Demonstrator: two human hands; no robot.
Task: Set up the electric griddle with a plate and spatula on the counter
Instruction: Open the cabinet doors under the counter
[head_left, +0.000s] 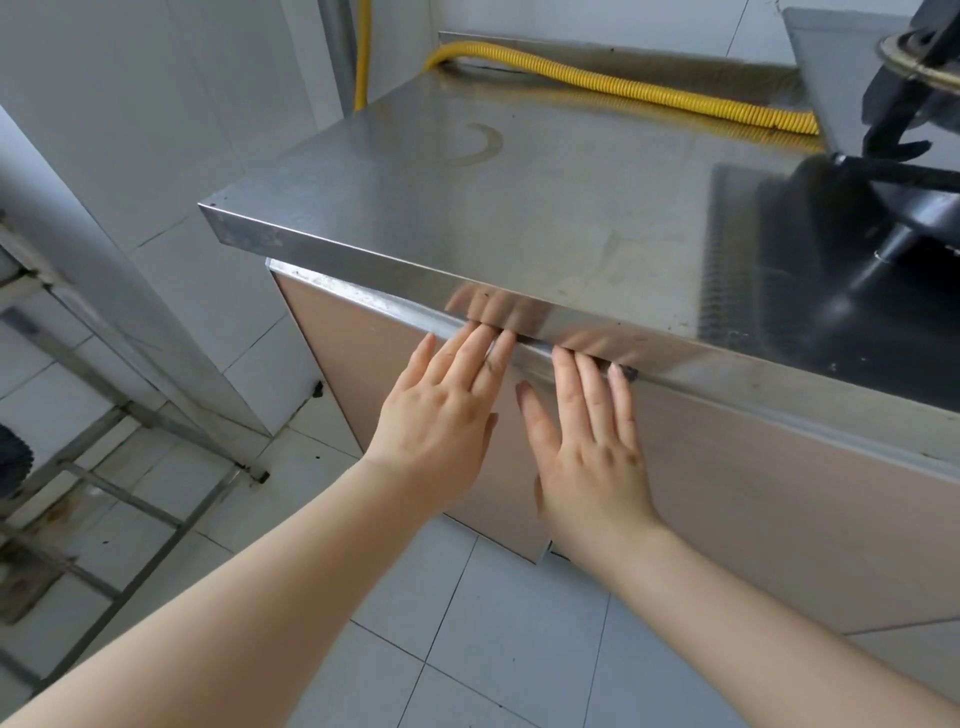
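Head view: both hands, left hand (436, 426) and right hand (587, 457), flat with grip apart, fingertips under the bench (519, 208) lip atop the cabinet doors (374, 374), likely to pull them open for the griddle.

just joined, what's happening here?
A person has both hands at the cabinet under a steel counter. The left hand and right hand lie flat on the cabinet doors, fingertips hooked at the top edge, seemingly about to pull them open. No griddle, plate or spatula in view; a yellow hose lies along the back.
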